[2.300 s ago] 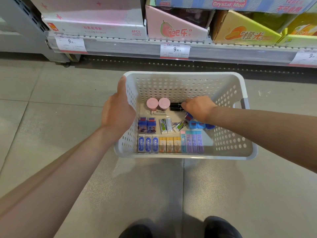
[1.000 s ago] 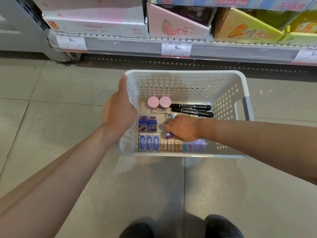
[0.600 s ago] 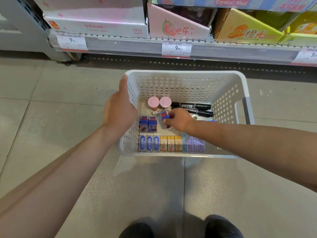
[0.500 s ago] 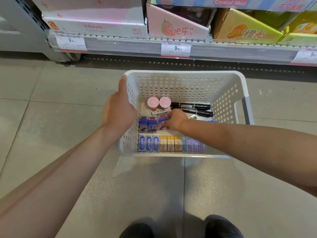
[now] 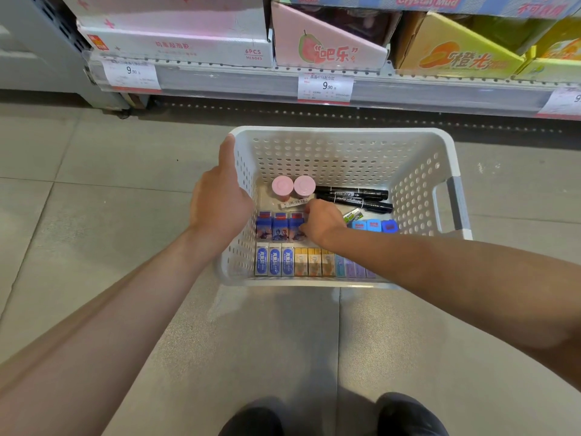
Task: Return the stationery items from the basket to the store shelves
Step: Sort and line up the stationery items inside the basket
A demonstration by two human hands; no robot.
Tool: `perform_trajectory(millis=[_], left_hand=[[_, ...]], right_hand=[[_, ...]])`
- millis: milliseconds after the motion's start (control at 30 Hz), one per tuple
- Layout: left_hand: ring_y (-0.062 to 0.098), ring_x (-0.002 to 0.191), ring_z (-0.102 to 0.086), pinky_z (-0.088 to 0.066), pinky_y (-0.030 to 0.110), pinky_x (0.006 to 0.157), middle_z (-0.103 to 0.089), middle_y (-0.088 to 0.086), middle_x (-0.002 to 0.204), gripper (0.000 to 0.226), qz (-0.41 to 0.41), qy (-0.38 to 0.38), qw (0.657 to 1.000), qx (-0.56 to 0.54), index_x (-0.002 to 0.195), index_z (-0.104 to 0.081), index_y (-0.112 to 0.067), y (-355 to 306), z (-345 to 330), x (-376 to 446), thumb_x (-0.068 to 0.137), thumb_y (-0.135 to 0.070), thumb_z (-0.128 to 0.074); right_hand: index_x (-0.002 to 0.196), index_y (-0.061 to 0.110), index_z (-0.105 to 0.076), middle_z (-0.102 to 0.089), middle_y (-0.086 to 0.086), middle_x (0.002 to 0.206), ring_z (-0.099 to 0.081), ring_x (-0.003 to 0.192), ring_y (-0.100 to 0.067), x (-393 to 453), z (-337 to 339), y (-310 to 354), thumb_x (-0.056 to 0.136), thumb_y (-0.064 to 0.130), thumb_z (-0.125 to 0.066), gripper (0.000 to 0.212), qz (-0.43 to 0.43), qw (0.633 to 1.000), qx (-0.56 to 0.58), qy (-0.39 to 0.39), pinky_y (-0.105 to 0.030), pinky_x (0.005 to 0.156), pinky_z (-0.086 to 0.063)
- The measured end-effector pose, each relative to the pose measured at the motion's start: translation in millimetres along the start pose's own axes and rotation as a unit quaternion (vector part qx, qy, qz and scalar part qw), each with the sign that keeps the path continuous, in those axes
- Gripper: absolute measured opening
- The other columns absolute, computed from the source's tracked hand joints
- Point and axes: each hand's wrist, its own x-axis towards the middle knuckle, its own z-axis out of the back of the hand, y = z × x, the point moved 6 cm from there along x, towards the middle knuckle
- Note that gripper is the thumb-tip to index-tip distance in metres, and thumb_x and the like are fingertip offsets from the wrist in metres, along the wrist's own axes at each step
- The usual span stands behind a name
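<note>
A white perforated basket (image 5: 345, 152) sits on the floor in front of me. My left hand (image 5: 220, 202) grips its left rim. My right hand (image 5: 320, 221) reaches down inside, fingers closed on the third dark blue eraser box (image 5: 295, 226), set beside two matching boxes (image 5: 272, 228). Along the near wall runs a row of blue, yellow and purple eraser packs (image 5: 308, 262). Two pink round caps (image 5: 294, 186), two black markers (image 5: 355, 198) and small blue items (image 5: 374, 225) lie further in. My forearm hides part of the near row.
A low store shelf (image 5: 314, 86) runs across the top with price tags and display cartons: white-pink (image 5: 176, 42), pink pear-printed (image 5: 327, 48), yellow (image 5: 456, 58). Grey floor tiles surround the basket. My shoes (image 5: 408, 416) show at the bottom edge.
My right hand picked a dark blue eraser box from the basket's middle, carried it left and set it down beside the two matching boxes. My left hand has stayed on the rim.
</note>
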Motion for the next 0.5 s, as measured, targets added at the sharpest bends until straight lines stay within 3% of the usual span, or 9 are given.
perform_trajectory(millis=[133, 233, 333, 500], left_hand=[[0.018, 0.071, -0.050, -0.033, 0.020, 0.046, -0.060, 0.019, 0.105, 0.070, 0.000, 0.000, 1.000, -0.006, 0.146, -0.014, -0.017, 0, 0, -1, 0.088, -0.001, -0.050], [0.018, 0.073, -0.051, -0.034, 0.021, 0.047, -0.059, 0.018, 0.108, 0.069, 0.005, 0.000, 1.000, -0.005, 0.146, -0.014, -0.017, -1, 0, -1, 0.089, -0.002, -0.049], [0.019, 0.075, -0.053, -0.041, 0.025, 0.052, -0.060, 0.017, 0.109, 0.070, 0.007, 0.000, 1.000, -0.004, 0.147, -0.014, -0.017, -1, 0, 0, 0.089, -0.001, -0.049], [0.024, 0.075, -0.058, -0.050, 0.033, 0.055, -0.059, 0.014, 0.101, 0.072, 0.010, -0.002, 1.000, -0.007, 0.147, -0.013, -0.018, 2, -1, 1, 0.087, 0.001, -0.049]], right_hand=[[0.120, 0.004, -0.059, -0.060, -0.010, 0.118, -0.060, 0.105, -0.026, -1, 8, 2, 0.090, 0.009, -0.057, 0.030, 0.036, 0.997, 0.005, 0.061, -0.031, 0.084, -0.052], [0.108, 0.007, -0.064, -0.063, -0.008, 0.104, -0.064, 0.098, -0.026, -4, 27, -3, 0.087, -0.001, -0.058, 0.024, 0.058, 0.993, 0.041, 0.089, -0.034, 0.084, -0.055], [0.094, 0.012, -0.069, -0.068, -0.005, 0.093, -0.063, 0.087, -0.020, -1, 45, -11, 0.086, -0.003, -0.052, 0.024, 0.074, 0.995, -0.026, 0.064, -0.028, 0.072, -0.051], [0.099, 0.018, -0.068, -0.068, -0.003, 0.103, -0.062, 0.096, -0.024, -2, 50, -13, 0.084, 0.006, -0.056, 0.023, 0.107, 0.982, -0.157, 0.011, -0.031, 0.077, -0.052]])
